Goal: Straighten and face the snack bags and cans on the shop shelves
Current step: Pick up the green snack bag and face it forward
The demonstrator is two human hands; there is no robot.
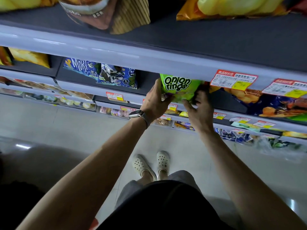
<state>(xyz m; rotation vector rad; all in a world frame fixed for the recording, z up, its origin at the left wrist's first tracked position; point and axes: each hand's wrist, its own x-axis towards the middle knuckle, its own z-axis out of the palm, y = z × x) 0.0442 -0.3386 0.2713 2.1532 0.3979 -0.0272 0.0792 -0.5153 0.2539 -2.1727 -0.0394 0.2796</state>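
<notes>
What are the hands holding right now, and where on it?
The green onion rings bag: the left hand grips its left edge, the right hand its lower right corner.

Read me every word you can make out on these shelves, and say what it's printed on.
"Onion rings": green bag.
"MORI": blue bag.
"商品标价签": red header of the price tag.
All other print is too small or blurred to read.
</notes>
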